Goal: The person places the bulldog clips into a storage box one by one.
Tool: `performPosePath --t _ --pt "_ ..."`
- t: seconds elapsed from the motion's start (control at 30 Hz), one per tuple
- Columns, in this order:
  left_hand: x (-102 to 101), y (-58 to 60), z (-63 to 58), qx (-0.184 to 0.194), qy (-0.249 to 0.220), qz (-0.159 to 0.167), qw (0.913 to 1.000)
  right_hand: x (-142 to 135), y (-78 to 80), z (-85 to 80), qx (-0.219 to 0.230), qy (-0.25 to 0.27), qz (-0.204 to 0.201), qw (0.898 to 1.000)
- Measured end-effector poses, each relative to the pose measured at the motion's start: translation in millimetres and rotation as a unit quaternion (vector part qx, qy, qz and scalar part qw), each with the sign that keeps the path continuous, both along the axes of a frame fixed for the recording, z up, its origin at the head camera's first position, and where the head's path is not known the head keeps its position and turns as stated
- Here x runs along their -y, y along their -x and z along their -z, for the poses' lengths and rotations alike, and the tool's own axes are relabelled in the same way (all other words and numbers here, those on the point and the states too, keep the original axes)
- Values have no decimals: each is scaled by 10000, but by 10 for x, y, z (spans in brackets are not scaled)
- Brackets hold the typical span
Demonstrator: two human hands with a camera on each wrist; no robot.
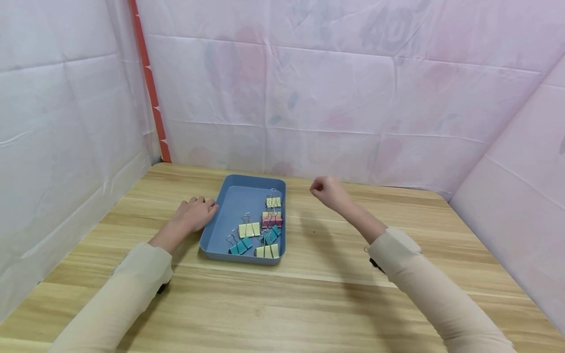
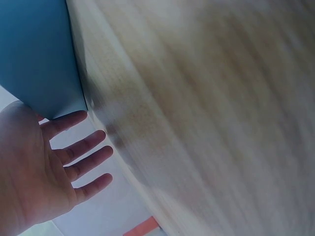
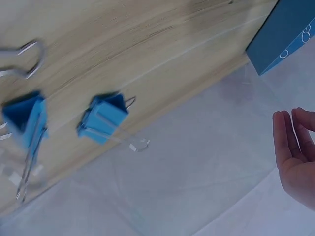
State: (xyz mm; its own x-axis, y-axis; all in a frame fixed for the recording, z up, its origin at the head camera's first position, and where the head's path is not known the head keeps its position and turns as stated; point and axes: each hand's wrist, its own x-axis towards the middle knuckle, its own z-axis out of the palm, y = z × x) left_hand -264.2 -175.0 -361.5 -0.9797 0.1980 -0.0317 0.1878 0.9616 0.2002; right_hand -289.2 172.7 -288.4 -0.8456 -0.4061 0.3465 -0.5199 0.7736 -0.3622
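A blue tray (image 1: 242,195) holds several yellow, teal and pink binder clips (image 1: 249,230), mostly along its right side and front. My left hand (image 1: 192,214) is at the tray's left rim, its fingers spread and fairly straight. In the left wrist view the index finger overlaps the tray's wall (image 2: 39,54); the thumb is hidden behind it. Right of the tray, my right hand (image 1: 330,193) is raised above the table, fingers loosely bent towards the thumb, with nothing visible between them. Two blue binder clips (image 3: 104,118) on the table show in the right wrist view, one of them blurred.
The wooden table (image 1: 265,304) reaches back to a pale patterned cloth (image 1: 331,98). More cloth hangs at the left and right sides. A red strip (image 1: 150,81) runs down the back left corner. A wire loop (image 1: 366,249) shows beside my right sleeve.
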Motion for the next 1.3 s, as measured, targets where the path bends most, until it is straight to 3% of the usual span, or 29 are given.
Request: performPosePath --t 0.3,0.6,0.9,1.3 --pt "48 7 17 -22 31 -45 10000 -369 -350 -27 9 -176 -27 9998" --pt "50 12 23 1 39 -50 10000 -739 -634 -11 141 -235 252 9993" --pt "45 2 7 14 22 -42 10000 -1005 -824 21 486 -119 432 9978" --pt "43 -20 -4 25 15 -72 10000 -1314 -1036 138 371 -230 691 9967"
